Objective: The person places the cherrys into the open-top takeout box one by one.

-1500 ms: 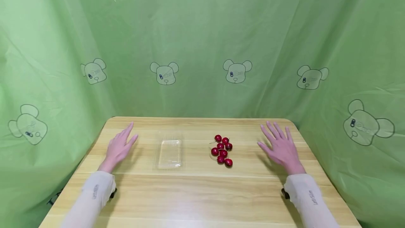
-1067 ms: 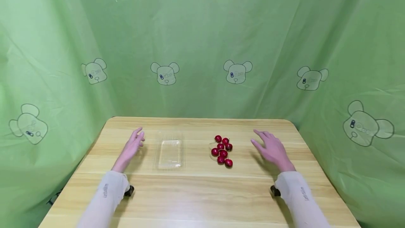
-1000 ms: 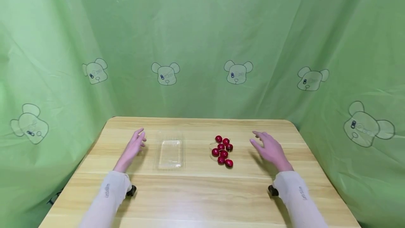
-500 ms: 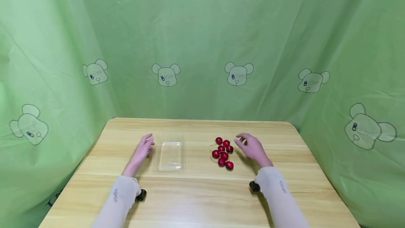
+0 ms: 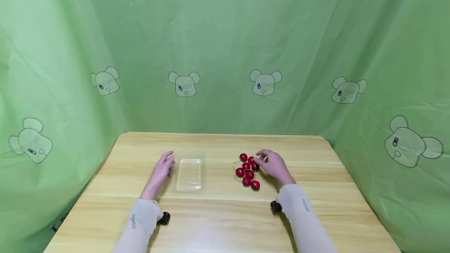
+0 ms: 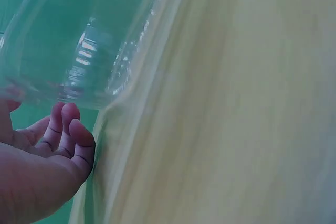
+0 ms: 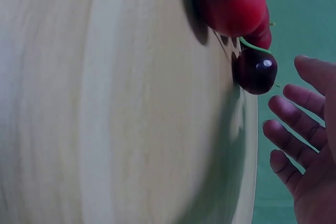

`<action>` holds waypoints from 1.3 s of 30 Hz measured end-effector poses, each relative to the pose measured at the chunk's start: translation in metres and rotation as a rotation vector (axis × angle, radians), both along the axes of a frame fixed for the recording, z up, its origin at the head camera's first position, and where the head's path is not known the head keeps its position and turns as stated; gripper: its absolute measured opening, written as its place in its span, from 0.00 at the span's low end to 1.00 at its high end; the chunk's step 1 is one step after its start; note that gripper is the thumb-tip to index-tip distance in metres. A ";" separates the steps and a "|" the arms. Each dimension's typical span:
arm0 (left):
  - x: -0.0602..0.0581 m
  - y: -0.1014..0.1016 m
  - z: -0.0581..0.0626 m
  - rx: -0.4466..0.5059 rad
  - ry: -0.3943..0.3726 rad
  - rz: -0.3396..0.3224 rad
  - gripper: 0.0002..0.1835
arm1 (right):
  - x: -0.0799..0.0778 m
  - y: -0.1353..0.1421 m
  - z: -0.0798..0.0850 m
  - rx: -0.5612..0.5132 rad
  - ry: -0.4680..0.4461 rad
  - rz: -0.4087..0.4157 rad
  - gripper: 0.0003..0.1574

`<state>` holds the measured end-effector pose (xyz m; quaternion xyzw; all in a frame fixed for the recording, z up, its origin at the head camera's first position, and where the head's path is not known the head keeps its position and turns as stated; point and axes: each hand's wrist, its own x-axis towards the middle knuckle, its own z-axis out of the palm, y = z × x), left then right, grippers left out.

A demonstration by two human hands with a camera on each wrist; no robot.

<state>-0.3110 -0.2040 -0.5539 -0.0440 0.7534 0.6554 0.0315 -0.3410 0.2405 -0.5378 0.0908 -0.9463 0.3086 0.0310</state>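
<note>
A transparent plastic box [image 5: 190, 174] lies on the table left of centre. Right at its left side is my left hand [image 5: 163, 169], fingers loosely bent and gripping nothing. In the left wrist view those fingers [image 6: 84, 142] come up close to the near end of the clear box [image 6: 84, 51]. Several dark red cherries [image 5: 246, 181] with stems lie in a cluster right of the box. My right hand [image 5: 275, 165] hovers at the cluster's right edge, fingertips over the rightmost cherries. In the right wrist view its spread fingers [image 7: 294, 142] stand apart from a dark cherry [image 7: 256, 71].
Both stand on a light wooden table [image 5: 218, 221] with rounded far corners. A green curtain [image 5: 225, 104] printed with bear heads hangs behind and along both sides. Dark wrist cameras [image 5: 275, 206] stick out under the pale sleeves [image 5: 295, 202].
Both hands have moved inward: the left from the table's left side to the box, the right from the far right to the cherries. Their spread fingers have bent. Box and cherries stay put.
</note>
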 end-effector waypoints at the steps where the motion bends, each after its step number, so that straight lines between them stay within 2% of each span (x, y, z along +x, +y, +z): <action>1: 0.000 0.001 -0.001 0.013 -0.005 0.004 0.30 | 0.000 -0.001 0.000 -0.003 -0.001 -0.002 0.23; 7: 0.000 0.006 -0.003 0.066 -0.006 0.028 0.29 | -0.004 -0.005 -0.003 0.003 -0.004 -0.023 0.17; 14: -0.001 0.007 -0.013 0.073 0.012 0.041 0.28 | -0.006 -0.008 -0.003 0.012 -0.007 -0.040 0.10; 19: -0.002 0.007 -0.013 0.093 0.024 0.045 0.27 | -0.007 -0.010 -0.003 0.008 0.009 -0.051 0.08; 26: 0.015 0.011 0.020 0.118 0.004 -0.007 0.27 | -0.011 -0.011 -0.006 -0.021 0.014 -0.050 0.06; 29: 0.013 0.010 0.016 0.125 -0.001 -0.007 0.27 | -0.011 -0.011 -0.006 -0.052 0.009 -0.045 0.05; 35: 0.001 0.007 -0.007 0.122 0.007 0.030 0.26 | -0.013 -0.013 -0.008 -0.138 -0.021 -0.068 0.04; 39: 0.000 0.007 -0.012 0.122 0.017 0.045 0.27 | -0.015 -0.013 -0.008 -0.162 -0.040 -0.084 0.04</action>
